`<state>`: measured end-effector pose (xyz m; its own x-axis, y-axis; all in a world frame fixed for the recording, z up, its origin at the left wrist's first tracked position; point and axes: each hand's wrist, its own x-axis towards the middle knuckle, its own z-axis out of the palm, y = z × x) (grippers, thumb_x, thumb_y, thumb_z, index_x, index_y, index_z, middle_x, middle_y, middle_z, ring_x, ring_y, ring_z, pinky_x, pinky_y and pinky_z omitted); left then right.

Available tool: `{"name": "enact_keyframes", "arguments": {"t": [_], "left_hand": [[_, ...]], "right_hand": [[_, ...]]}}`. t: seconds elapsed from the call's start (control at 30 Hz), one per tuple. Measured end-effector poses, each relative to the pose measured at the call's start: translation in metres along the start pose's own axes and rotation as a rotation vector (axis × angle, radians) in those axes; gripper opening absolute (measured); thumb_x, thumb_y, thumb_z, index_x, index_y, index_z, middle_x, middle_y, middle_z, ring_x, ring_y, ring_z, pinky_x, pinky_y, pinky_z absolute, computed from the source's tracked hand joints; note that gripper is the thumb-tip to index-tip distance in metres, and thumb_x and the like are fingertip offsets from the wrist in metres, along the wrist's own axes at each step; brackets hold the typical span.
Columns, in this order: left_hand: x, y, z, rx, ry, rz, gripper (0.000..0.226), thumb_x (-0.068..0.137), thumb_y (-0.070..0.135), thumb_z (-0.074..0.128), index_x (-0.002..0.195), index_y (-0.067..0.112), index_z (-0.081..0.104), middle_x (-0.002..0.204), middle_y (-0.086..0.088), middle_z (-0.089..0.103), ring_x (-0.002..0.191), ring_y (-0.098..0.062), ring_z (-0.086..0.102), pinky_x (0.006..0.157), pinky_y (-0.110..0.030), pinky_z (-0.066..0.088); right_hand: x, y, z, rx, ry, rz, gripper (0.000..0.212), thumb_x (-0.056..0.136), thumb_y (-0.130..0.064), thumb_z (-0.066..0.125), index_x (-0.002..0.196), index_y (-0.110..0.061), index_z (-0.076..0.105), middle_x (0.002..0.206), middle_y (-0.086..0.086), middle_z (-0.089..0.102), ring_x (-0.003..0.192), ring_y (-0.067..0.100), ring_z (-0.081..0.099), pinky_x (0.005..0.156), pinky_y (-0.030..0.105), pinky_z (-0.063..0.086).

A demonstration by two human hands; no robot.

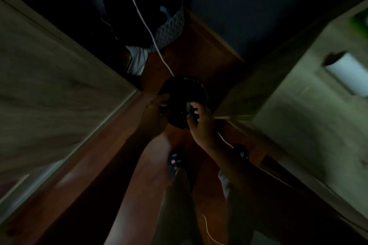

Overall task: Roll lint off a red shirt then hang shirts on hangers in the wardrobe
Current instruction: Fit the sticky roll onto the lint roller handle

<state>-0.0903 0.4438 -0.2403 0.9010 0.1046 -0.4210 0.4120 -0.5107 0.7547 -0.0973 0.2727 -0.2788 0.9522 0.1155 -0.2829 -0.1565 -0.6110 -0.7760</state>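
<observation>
The scene is very dark. Both hands hold a dark bundle (182, 99), apparently a garment, in front of me above the floor. My left hand (154, 113) grips its left edge. My right hand (199, 123) pinches its lower right part near a small pale patch. A white lint roller (346, 71) lies on the pale surface at the right. I cannot tell the garment's colour, and no red shirt or hanger is recognisable.
A pale wood-grain wardrobe door (49, 89) stands open at the left. A heap of clothes (137, 20) with a patterned piece lies at the back. A white cable (147, 28) runs across the reddish wooden floor (199, 53). My slippered feet (175, 162) are below.
</observation>
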Motion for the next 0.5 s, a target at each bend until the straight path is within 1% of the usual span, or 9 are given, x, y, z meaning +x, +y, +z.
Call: {"name": "enact_keyframes", "arguments": {"t": [0.03, 0.07, 0.13, 0.17, 0.23, 0.3, 0.33, 0.43, 0.5], "left_hand": [[-0.005, 0.017, -0.007, 0.026, -0.003, 0.048, 0.043, 0.095, -0.007, 0.056, 0.138, 0.002, 0.054, 0.129, -0.008, 0.058, 0.111, -0.016, 0.057, 0.079, -0.004, 0.047], [-0.010, 0.038, -0.015, 0.041, -0.005, 0.093, 0.044, 0.095, -0.007, 0.055, 0.137, 0.004, 0.055, 0.127, -0.006, 0.060, 0.110, -0.015, 0.058, 0.083, -0.008, 0.049], [-0.014, 0.088, -0.028, 0.077, 0.011, 0.238, 0.045, 0.092, -0.002, 0.053, 0.135, 0.008, 0.058, 0.128, -0.008, 0.065, 0.113, -0.020, 0.063, 0.095, -0.033, 0.055], [-0.014, 0.114, -0.029, 0.098, 0.013, 0.310, 0.045, 0.089, 0.001, 0.052, 0.133, 0.009, 0.060, 0.128, -0.010, 0.067, 0.116, -0.022, 0.064, 0.098, -0.038, 0.054], [-0.020, 0.170, -0.024, 0.137, 0.015, 0.422, 0.046, 0.086, -0.002, 0.054, 0.130, 0.006, 0.062, 0.128, -0.013, 0.067, 0.118, -0.021, 0.062, 0.100, -0.036, 0.052], [-0.026, 0.226, -0.007, 0.182, -0.001, 0.512, 0.043, 0.085, -0.009, 0.057, 0.127, 0.000, 0.064, 0.126, -0.018, 0.066, 0.115, -0.018, 0.058, 0.100, -0.026, 0.046], [-0.029, 0.251, 0.005, 0.198, -0.031, 0.540, 0.041, 0.087, -0.009, 0.057, 0.126, -0.002, 0.064, 0.127, -0.019, 0.066, 0.115, -0.020, 0.059, 0.099, -0.023, 0.044], [-0.030, 0.310, 0.055, 0.254, -0.178, 0.570, 0.037, 0.093, -0.001, 0.059, 0.130, 0.000, 0.063, 0.129, -0.020, 0.065, 0.117, -0.031, 0.062, 0.100, -0.024, 0.042], [-0.028, 0.334, 0.093, 0.347, -0.238, 0.610, 0.040, 0.094, 0.005, 0.063, 0.134, 0.008, 0.061, 0.133, -0.015, 0.063, 0.121, -0.029, 0.059, 0.104, -0.028, 0.042]], "right_hand": [[-0.008, -0.021, -0.023, 0.026, 0.019, -0.038, 0.040, 0.096, -0.010, 0.059, 0.135, -0.004, 0.054, 0.133, 0.016, 0.056, 0.114, 0.020, 0.058, 0.091, 0.035, 0.052], [-0.017, -0.040, -0.046, 0.049, 0.039, -0.067, 0.038, 0.097, -0.010, 0.059, 0.134, -0.004, 0.055, 0.132, 0.014, 0.058, 0.112, 0.014, 0.056, 0.089, 0.029, 0.050], [-0.035, -0.069, -0.091, 0.077, 0.115, -0.120, 0.033, 0.097, -0.014, 0.059, 0.129, -0.007, 0.059, 0.125, 0.008, 0.063, 0.107, 0.009, 0.057, 0.085, 0.028, 0.053], [-0.042, -0.078, -0.114, 0.086, 0.170, -0.142, 0.031, 0.096, -0.018, 0.058, 0.126, -0.010, 0.061, 0.121, 0.005, 0.065, 0.104, 0.010, 0.061, 0.082, 0.032, 0.056], [-0.053, -0.089, -0.163, 0.091, 0.279, -0.148, 0.031, 0.094, -0.026, 0.054, 0.120, -0.013, 0.063, 0.113, 0.002, 0.067, 0.098, 0.013, 0.065, 0.076, 0.036, 0.059], [-0.061, -0.089, -0.213, 0.074, 0.381, -0.136, 0.028, 0.093, -0.024, 0.055, 0.117, -0.014, 0.065, 0.110, 0.001, 0.068, 0.095, 0.013, 0.065, 0.077, 0.035, 0.058], [-0.064, -0.086, -0.238, 0.067, 0.426, -0.115, 0.025, 0.093, -0.021, 0.057, 0.116, -0.014, 0.065, 0.109, 0.001, 0.068, 0.094, 0.012, 0.065, 0.079, 0.033, 0.056], [-0.071, -0.063, -0.309, 0.053, 0.516, -0.024, 0.022, 0.091, -0.016, 0.060, 0.113, -0.017, 0.064, 0.111, -0.003, 0.066, 0.098, 0.010, 0.061, 0.084, 0.032, 0.052], [-0.074, -0.040, -0.347, 0.014, 0.535, 0.015, 0.023, 0.090, -0.012, 0.061, 0.113, -0.017, 0.062, 0.114, -0.002, 0.064, 0.104, 0.014, 0.058, 0.090, 0.035, 0.050]]}}
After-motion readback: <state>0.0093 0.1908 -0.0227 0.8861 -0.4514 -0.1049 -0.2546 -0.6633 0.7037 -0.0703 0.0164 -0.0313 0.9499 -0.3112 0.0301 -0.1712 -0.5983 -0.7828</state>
